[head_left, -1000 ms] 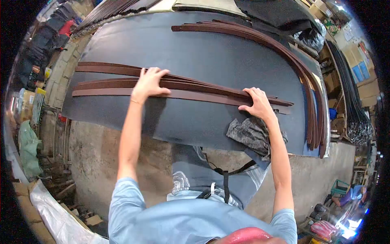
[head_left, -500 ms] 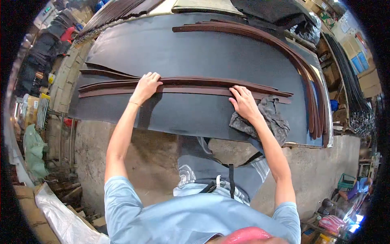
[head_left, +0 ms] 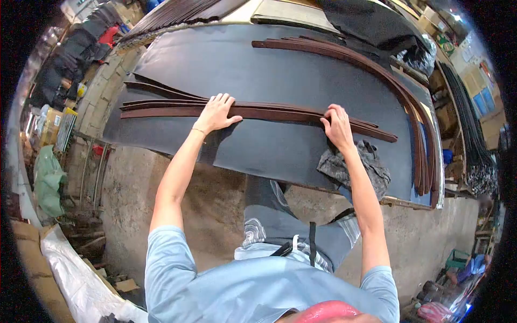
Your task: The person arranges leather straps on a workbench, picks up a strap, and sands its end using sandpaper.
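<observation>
One head-worn camera; wide round view, black at the corners. Lens above the near side of the dark-topped table (head_left: 215, 64), facing forward and steeply down. Close: table spans mid-frame, wearer's shirt (head_left: 258, 293) and floor (head_left: 425, 231) on its near side.

No text can be read anywhere. The box (head_left: 49, 131) at the left bears a pale label (head_left: 57, 120), too small and blurred to make out.
</observation>
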`<state>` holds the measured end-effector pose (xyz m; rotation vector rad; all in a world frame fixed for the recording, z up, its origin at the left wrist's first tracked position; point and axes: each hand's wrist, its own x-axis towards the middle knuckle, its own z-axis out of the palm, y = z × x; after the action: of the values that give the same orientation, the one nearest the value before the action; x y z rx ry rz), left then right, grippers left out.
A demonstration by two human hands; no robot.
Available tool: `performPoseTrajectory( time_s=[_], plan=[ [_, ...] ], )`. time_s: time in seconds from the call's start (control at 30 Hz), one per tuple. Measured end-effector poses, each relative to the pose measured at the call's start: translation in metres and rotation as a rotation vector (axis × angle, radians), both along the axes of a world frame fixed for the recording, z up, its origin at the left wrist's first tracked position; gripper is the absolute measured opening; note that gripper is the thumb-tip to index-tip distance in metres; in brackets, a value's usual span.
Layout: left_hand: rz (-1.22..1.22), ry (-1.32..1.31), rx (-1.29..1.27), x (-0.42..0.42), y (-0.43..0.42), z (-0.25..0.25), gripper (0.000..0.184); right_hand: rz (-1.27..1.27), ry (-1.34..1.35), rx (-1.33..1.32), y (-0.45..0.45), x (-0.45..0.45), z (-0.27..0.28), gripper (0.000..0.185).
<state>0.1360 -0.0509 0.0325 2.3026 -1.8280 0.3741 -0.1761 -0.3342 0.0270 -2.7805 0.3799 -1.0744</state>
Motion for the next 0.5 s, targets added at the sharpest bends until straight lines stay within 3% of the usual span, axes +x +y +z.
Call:
performPoseTrajectory(
  time_s=[0.1, 0.13, 0.17, 0.37, 0.43, 0.5],
  plan=[
    [-0.020, 0.008, -0.011, 0.027, 0.017, -0.001, 0.058, -0.012, 0.044, 0.076, -0.011, -0.005, -0.014, 0.027],
    [0.065, 0.046, 0.072, 0.035, 0.028, 0.014, 0.060, -0.041, 0.094, 0.001, -0.011, -0.009, -0.013, 0.031],
    [0.113, -0.071, -0.004, 0.056, 0.044, 0.005, 0.060, -0.071, 0.142, -0.073, -0.012, -0.014, -0.012, 0.034],
    [0.150, -0.137, 0.093, 0.105, 0.098, 0.017, 0.053, -0.204, 0.167, -0.136, -0.020, -0.007, -0.016, 0.031],
    [0.219, -0.047, 0.248, 0.102, 0.092, 0.022, 0.047, -0.266, 0.197, -0.146, -0.021, -0.005, -0.016, 0.031],
    [0.223, -0.112, 0.167, 0.101, 0.089, 0.013, 0.043, -0.265, 0.198, -0.155, -0.023, -0.005, -0.016, 0.032]
  ],
)
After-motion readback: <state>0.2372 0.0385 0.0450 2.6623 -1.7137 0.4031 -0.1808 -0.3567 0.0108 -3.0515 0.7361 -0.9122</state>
